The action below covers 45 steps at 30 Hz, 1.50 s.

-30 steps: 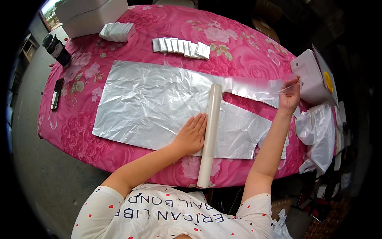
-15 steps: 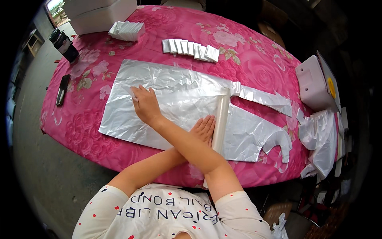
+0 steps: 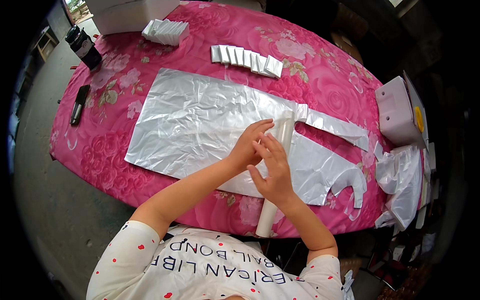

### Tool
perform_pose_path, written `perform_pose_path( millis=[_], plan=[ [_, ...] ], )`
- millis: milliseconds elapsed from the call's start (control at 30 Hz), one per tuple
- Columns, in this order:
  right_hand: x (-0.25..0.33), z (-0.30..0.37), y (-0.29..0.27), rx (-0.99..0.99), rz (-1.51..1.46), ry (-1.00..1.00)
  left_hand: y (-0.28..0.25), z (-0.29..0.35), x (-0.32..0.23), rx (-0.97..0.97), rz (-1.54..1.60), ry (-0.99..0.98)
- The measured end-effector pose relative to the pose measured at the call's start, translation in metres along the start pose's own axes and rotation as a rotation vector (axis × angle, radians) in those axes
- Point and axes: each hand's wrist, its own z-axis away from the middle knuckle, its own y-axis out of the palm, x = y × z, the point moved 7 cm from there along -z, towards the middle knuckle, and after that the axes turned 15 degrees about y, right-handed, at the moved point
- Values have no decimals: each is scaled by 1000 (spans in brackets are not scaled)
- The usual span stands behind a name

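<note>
A thin, silvery plastic sheet [image 3: 185, 122] lies spread over the middle of the table, wrinkled, with strap-like cut ends at its right. Across it rests a long whitish tube [image 3: 268, 216], its near end past the sheet's edge. My left hand [image 3: 248, 143] is above the sheet beside the tube, fingers stretched out. Close by on its right, my right hand [image 3: 274, 172] is raised over the tube with thumb and fingers apart. The hands overlap in view; whether they touch is unclear. I see nothing held in either one, and they hide the tube's middle.
A row of folded silvery packets [image 3: 246, 59] lies beyond the sheet, near a packet stack [image 3: 166, 32] and white foam box [image 3: 131, 16]. A dark bottle [image 3: 83, 47] and black object [image 3: 79, 105] are left; a white box [image 3: 397, 107] and crumpled plastic [image 3: 400, 172] right.
My crossed arms have come apart. My right hand has moved right from the sheet's left part to above the tube; my left hand has lifted off the sheet beside it.
</note>
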Motion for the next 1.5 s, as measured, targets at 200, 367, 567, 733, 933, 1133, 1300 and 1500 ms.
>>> perform_pose_path(
  millis=[200, 367, 567, 733, 933, 1133, 1300, 1500],
  plan=[
    [-87, 46, -22, -12, 25, 274, 29, -25, 62, -396, 941, -840],
    [-86, 44, -8, 83, 116, 142, 29, -20, 71, -492, 1111, -1020],
    [-39, 10, 51, 282, 226, -66, -32, 2, 45, -383, 766, -944],
    [101, 21, 137, 887, -435, -338, -130, 34, 12, -656, 645, -698],
    [76, -14, 99, 320, -477, -206, -235, 156, -38, -635, 234, -645],
    [58, -61, 148, 262, 33, -330, -241, 252, -81, -678, 203, -740],
    [95, -85, 231, 339, 148, -445, -225, 253, -93, -540, -239, -646],
    [129, -105, 260, -36, -13, 20, -222, 216, -101, -185, -905, -650]
  ],
)
